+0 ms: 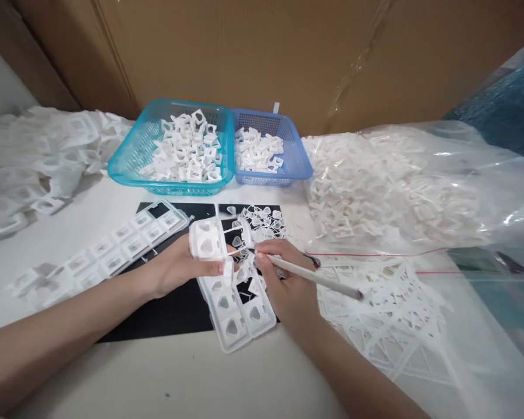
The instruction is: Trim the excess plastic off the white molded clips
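My left hand grips a white plastic compartment piece between thumb and fingers, raised over the black mat. A slim white pen-like tool with a dark rear end is pinched in my right hand. Its tip reaches toward the compartment piece; fingers and white parts partly hide the contact. Below my hands lies a translucent compartment case with rounded-triangle inserts in its cells. Small loose white rings and inserts are scattered behind my right hand.
A long compartment strip lies at left. Behind stand a teal basket and a blue basket holding white parts. White parts heap far left; a clear bag of parts and white lattice frames occupy the right. Cardboard backs the table.
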A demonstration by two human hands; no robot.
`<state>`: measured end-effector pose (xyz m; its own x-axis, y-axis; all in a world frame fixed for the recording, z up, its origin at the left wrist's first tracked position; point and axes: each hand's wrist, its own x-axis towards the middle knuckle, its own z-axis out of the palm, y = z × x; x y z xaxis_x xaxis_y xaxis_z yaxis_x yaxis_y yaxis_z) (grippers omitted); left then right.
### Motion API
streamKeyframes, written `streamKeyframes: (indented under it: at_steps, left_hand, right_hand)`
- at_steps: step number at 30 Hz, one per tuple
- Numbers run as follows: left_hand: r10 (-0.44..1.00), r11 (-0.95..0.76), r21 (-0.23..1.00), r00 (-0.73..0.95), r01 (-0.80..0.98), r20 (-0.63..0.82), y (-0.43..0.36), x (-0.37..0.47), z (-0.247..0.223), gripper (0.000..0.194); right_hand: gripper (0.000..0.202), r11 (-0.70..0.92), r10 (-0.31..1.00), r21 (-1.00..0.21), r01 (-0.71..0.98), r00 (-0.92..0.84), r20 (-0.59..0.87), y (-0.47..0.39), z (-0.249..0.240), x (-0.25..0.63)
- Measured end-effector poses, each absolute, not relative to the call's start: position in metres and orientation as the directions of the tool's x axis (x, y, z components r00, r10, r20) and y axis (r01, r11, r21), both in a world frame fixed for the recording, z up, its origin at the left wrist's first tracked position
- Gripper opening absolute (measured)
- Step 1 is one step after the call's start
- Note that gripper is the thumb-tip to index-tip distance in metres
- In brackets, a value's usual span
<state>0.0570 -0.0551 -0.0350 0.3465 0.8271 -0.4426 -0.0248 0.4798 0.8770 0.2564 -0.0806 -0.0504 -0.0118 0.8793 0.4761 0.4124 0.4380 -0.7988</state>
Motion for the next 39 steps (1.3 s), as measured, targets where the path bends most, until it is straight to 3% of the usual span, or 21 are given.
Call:
streamKeyframes:
  at_steps: [4,6,8,11,16,23,27,30,34,39]
  left_hand:
    - [0.863,0.443,0.895,0.247,0.046,-0.440,-0.055,0.060,-0.031,0.030]
    - [0.860,0.443,0.894,0.248,0.067,-0.445,-0.056,0.063,-0.027,0.029]
    - [0.855,0.438,0.896,0.277,0.067,-0.439,-0.057,0.065,-0.024,0.028]
    - [0.848,0.418,0.906,0.325,0.074,-0.418,-0.057,0.066,-0.023,0.028]
    - [0.817,0.367,0.917,0.417,0.156,-0.398,-0.057,0.062,-0.029,0.021]
    - [0.841,0.415,0.905,0.341,0.088,-0.419,-0.051,0.057,-0.033,0.024]
    - [0.834,0.382,0.915,0.378,0.131,-0.402,-0.048,0.057,-0.030,0.029]
    - [0.850,0.333,0.916,0.350,0.222,-0.394,-0.050,0.059,-0.029,0.023]
    - [0.868,0.334,0.912,0.299,0.238,-0.396,-0.052,0.059,-0.031,0.021]
    - [0.895,0.371,0.907,0.181,0.201,-0.407,-0.050,0.057,-0.034,0.031]
  right_hand:
    - [0.030,0.502,0.845,-0.813,0.295,0.030,0.534,-0.092,-0.043,0.259]
    - [0.029,0.466,0.877,-0.842,0.270,-0.020,0.479,-0.094,-0.042,0.257]
    - [0.013,0.402,0.915,-0.874,0.274,-0.091,0.392,-0.094,-0.042,0.252]
    - [0.024,0.306,0.951,-0.920,0.244,-0.108,0.288,-0.091,-0.043,0.245]
    - [0.035,0.020,1.000,-1.000,0.022,0.000,0.020,-0.088,-0.040,0.246]
    - [0.040,0.130,0.916,-0.991,0.000,0.382,0.121,-0.067,-0.034,0.275]
    - [0.040,0.006,0.988,-0.987,0.162,0.151,0.031,-0.065,-0.037,0.278]
    - [0.026,0.054,0.992,-0.983,0.177,0.103,0.073,-0.073,-0.036,0.274]
    - [0.046,0.145,0.989,-0.957,0.251,-0.046,0.138,-0.083,-0.031,0.275]
    - [0.023,0.290,0.957,-0.894,0.341,-0.128,0.261,-0.088,-0.030,0.273]
